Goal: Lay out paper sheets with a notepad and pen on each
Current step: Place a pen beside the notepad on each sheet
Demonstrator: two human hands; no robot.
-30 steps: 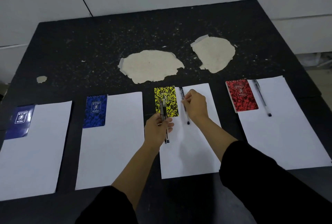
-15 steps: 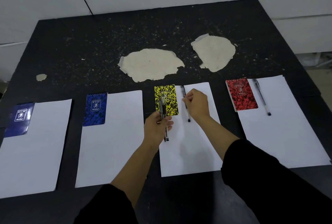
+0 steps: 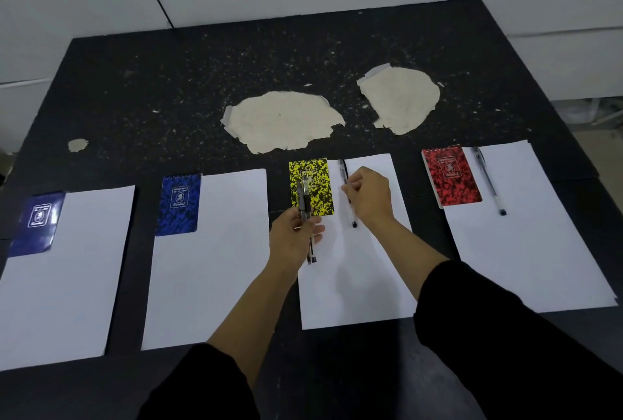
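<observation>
Several white sheets lie in a row on the black table [image 3: 168, 89]. A navy notepad [image 3: 37, 222] tops the far-left sheet [image 3: 67, 285]. The second sheet [image 3: 209, 268] carries a blue notepad [image 3: 180, 204]. On the third sheet [image 3: 354, 285] are a yellow notepad [image 3: 317, 180] and a pen [image 3: 350, 214]. My right hand [image 3: 369, 199] pinches that pen's middle as it lies on the paper. My left hand [image 3: 293, 241] grips two more pens [image 3: 305, 204] over the yellow notepad's lower edge. A red notepad [image 3: 451, 175] and a pen [image 3: 488, 180] lie on the right sheet [image 3: 539, 234].
Two large pale patches of torn surface [image 3: 283, 119] [image 3: 401, 97] mark the table behind the sheets, with a small one [image 3: 77, 144] at the left. A white wall runs behind the table. The table's near edge is covered by my dark sleeves.
My right hand has slid slightly down along the pen on the third sheet. My left hand has stayed in place with its two pens.
</observation>
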